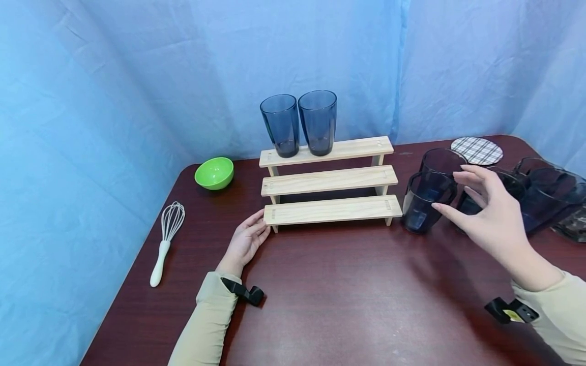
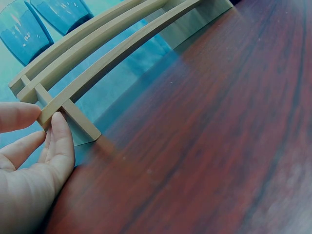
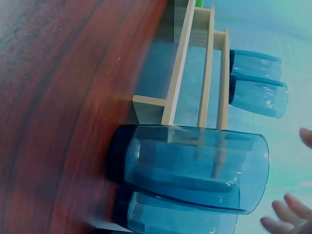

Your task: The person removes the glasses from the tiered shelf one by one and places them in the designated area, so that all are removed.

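A three-tier wooden stand (image 1: 331,210) is on the dark red table. At the left end of its lowest plank, my left hand (image 1: 245,241) pinches the wood; the left wrist view shows thumb and fingertips on the plank end (image 2: 54,113). Two blue-tinted glasses (image 1: 280,122) (image 1: 319,122) stand upright side by side on the top tier's left half. To the stand's right is another upright dark blue glass (image 1: 417,213). My right hand (image 1: 492,213) hovers beside its rim, thumb and fingers spread apart. In the right wrist view, the fingers (image 3: 287,214) are clear of the nearest glass (image 3: 195,168).
Several more dark glasses crowd the table's right side, among them one (image 1: 549,195) partly behind my right hand. A round plaid coaster (image 1: 476,150) lies at the back right. On the left are a green bowl (image 1: 214,174) and a white-handled whisk (image 1: 160,259). Blue cloth surrounds the table.
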`<state>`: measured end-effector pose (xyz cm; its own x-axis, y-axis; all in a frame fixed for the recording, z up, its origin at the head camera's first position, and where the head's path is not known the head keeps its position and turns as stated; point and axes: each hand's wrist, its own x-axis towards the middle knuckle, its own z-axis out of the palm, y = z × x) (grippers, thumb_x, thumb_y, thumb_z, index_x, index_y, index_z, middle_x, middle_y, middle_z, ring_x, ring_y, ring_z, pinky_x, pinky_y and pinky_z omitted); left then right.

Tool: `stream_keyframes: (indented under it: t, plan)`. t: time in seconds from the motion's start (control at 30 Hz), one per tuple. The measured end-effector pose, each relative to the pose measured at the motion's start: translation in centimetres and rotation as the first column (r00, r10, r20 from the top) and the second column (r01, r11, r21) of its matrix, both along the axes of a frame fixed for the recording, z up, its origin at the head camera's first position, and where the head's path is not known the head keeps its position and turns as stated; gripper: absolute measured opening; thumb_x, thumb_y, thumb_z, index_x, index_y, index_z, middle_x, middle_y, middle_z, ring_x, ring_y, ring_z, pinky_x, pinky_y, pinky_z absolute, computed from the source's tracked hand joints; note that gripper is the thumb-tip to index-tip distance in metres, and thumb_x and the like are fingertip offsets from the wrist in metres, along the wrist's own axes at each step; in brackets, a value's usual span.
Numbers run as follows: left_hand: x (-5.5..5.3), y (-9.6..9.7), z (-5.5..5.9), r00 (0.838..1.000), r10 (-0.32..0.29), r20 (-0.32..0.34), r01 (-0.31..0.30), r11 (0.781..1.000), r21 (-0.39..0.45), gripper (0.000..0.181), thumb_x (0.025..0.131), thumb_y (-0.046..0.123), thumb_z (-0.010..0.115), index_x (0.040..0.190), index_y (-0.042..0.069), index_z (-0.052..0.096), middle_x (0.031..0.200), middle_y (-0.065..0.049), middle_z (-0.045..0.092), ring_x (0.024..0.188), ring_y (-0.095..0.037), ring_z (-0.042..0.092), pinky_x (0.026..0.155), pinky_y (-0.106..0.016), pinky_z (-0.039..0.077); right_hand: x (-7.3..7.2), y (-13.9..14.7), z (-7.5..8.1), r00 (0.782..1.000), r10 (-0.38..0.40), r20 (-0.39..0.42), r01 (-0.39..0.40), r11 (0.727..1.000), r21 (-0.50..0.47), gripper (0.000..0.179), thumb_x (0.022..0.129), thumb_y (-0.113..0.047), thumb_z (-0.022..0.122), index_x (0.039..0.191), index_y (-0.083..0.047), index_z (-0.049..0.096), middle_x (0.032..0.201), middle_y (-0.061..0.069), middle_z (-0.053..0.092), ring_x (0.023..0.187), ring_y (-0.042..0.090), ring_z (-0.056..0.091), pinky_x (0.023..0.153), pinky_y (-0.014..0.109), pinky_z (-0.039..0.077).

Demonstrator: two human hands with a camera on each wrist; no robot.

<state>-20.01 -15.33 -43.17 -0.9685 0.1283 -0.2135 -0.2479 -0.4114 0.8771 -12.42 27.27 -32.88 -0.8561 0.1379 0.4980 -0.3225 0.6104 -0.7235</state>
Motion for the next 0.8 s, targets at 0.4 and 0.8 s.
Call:
stream_keyframes:
  t: [0.4,0.8]
  plan:
    - [0.0,0.0,0.0,1.0,-0.001,0.007,0.001,1.0,0.007,0.053,0.095,-0.008,0.038,0.147,-0.003,0.026,0.098,0.002,0.055,0.083,-0.006,0.058,0.078,-0.018,0.05,0.0,-2.4,-0.3,0.966,0.235,-0.106,-0.235,0.972,0.012,0.07,0.062,0.021,0.075,0.125,0.003,0.05,0.113,-0.02,0.06,0.104,-0.01,0.057,0.088,0.006,0.043]
    - [0.1,0.0,0.1,1.0,0.0,0.013,0.0,1.0,-0.017,0.053,0.095,-0.007,0.038,0.147,-0.001,0.027,0.108,0.0,0.051,0.087,-0.005,0.058,0.079,-0.018,0.05,-0.9,-4.7,-1.2,0.945,0.328,-0.015,-0.327,0.945,0.027,0.056,0.07,0.01,0.077,0.12,0.0,0.054,0.109,-0.025,0.057,0.102,-0.011,0.058,0.087,0.008,0.045]
